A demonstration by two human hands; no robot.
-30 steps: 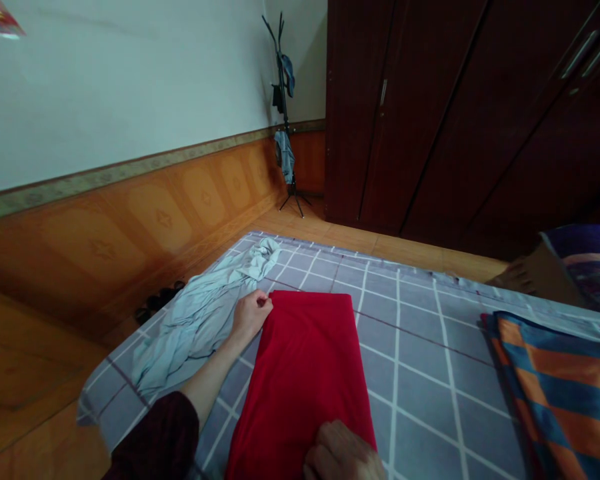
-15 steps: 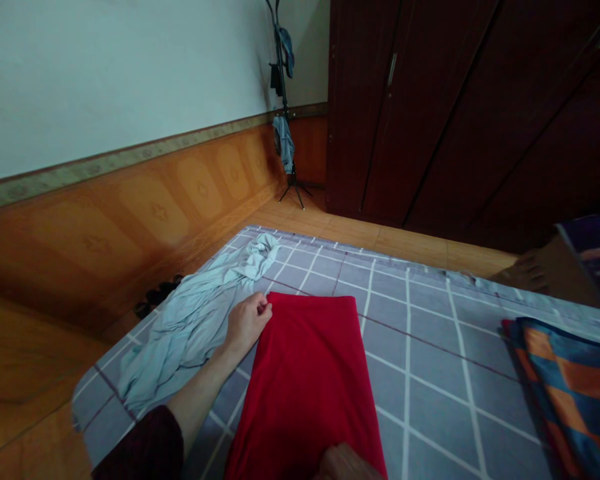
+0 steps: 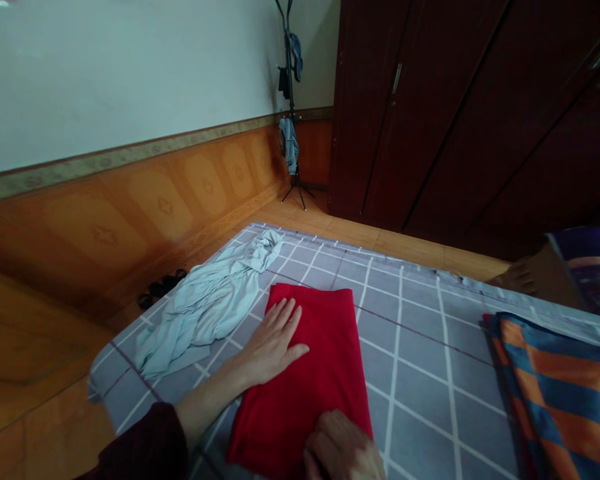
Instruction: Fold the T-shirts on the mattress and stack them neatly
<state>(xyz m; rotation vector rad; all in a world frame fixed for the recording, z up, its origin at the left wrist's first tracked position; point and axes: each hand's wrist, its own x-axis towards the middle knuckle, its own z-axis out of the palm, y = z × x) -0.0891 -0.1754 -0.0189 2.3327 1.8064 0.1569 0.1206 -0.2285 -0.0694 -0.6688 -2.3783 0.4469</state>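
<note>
A folded red cloth (image 3: 325,340) lies on a grey checked sheet (image 3: 420,380). My left hand (image 3: 275,340) is pressed flat on the cloth's left half, fingers spread, holding nothing. My right hand (image 3: 340,447) sits at the bottom of the view on the cloth's lower right edge, cut off by the frame, so its grip is hidden. A crumpled pale blue garment (image 3: 205,313) lies on the sheet to the left, apart from both hands. A folded blue and orange striped cloth (image 3: 555,393) lies at the right.
A dark wooden wardrobe (image 3: 430,113) stands behind the sheet, with a black coat stand (image 3: 290,107) hung with clothes in the corner. Dark footwear (image 3: 160,287) sits on the wooden floor by the panelled wall. A bare foot (image 3: 517,277) shows at far right.
My left hand has let go of the red cloth's top left corner and now lies flat on the cloth. My right hand shows more at the bottom edge. The view has shifted slightly.
</note>
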